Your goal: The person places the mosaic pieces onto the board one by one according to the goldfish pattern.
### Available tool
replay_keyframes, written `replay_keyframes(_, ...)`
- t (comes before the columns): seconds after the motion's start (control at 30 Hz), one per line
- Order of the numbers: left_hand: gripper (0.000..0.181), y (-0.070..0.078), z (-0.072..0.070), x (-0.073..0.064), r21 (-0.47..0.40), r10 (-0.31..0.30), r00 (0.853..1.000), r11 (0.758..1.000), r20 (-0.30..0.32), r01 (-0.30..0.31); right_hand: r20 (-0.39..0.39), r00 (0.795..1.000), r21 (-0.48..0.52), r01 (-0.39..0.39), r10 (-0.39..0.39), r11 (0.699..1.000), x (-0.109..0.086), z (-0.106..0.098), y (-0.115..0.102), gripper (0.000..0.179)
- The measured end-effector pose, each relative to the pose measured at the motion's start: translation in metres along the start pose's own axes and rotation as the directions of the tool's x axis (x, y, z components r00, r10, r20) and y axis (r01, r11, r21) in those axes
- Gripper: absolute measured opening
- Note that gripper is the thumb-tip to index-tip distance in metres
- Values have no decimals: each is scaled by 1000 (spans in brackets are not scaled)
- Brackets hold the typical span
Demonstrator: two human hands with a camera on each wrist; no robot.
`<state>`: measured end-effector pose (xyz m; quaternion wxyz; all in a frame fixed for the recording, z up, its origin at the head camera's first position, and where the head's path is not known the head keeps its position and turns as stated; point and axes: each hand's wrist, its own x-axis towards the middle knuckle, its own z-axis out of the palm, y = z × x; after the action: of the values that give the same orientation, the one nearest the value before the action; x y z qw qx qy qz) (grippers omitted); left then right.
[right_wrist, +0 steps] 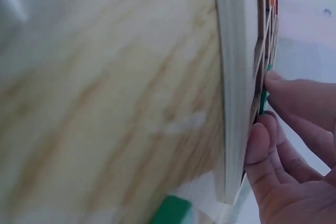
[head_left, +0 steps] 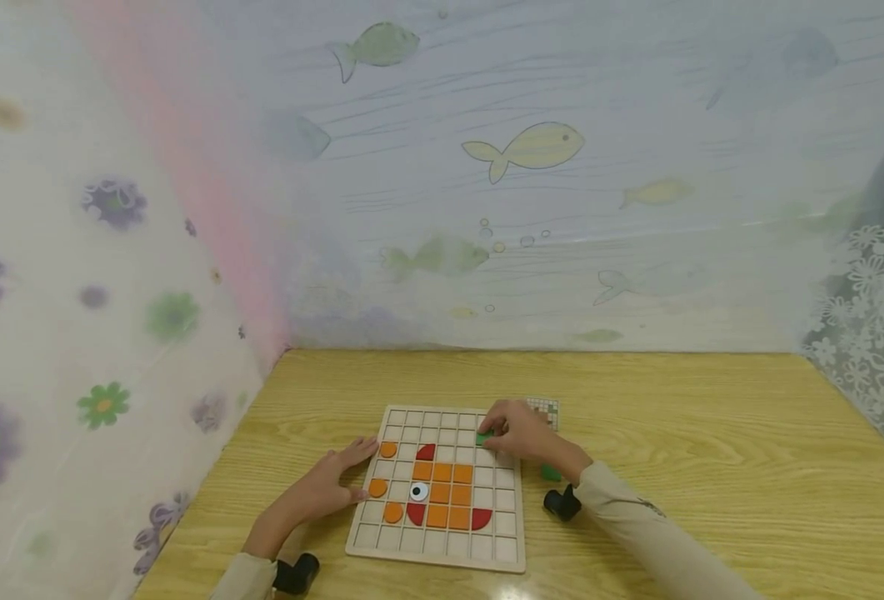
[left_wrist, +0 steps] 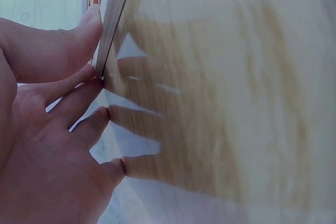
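A pale wooden grid board [head_left: 498,548] lies on the table. Near its upper right corner my right hand [head_left: 522,433] pinches a green tile [head_left: 483,437] between thumb and fingers, right at a grid cell; the right wrist view shows the same tile [right_wrist: 264,100] edge-on. My left hand [head_left: 323,487] rests at the board's left edge, fingers spread, thumb tip beside the rim. In the middle of the grid sit orange square tiles [head_left: 442,493], red quarter-round tiles [head_left: 481,520] and a white eye disc [head_left: 418,492]. Orange round tiles [head_left: 387,450] lie along the left columns.
A small patterned grid card [head_left: 551,407] lies behind my right hand, partly covered by it. Another green piece [head_left: 551,472] is on the table right of the board, under my right forearm. Fish-printed sheeting [head_left: 531,275] rises at the table's back edge, flowered sheeting [head_left: 104,350] on the left.
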<state>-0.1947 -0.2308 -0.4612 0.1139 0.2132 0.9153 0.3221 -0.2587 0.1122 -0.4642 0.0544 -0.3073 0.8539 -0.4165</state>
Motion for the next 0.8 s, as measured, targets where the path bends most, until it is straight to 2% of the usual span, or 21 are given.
replay_keyframes(0.23,70,0,-1,0,12,13,1000,1000,-1,-13,-6,1000,-17,3,-3,1000,-2,-2,-1,9)
replay_keyframes(0.47,70,-1,0,-1,14,19,1000,1000,-3,-19,-64,994,19,89,-88,996,-12,-13,-2,12)
replay_keyframes(0.6,69,-1,1,0,12,19,1000,1000,-3,-18,-67,989,-9,135,-136,991,-20,-22,-1,12)
replay_keyframes(0.8,69,-2,-1,-2,25,20,1000,999,-7,-20,-55,992,-54,113,-116,992,-34,-32,0,10)
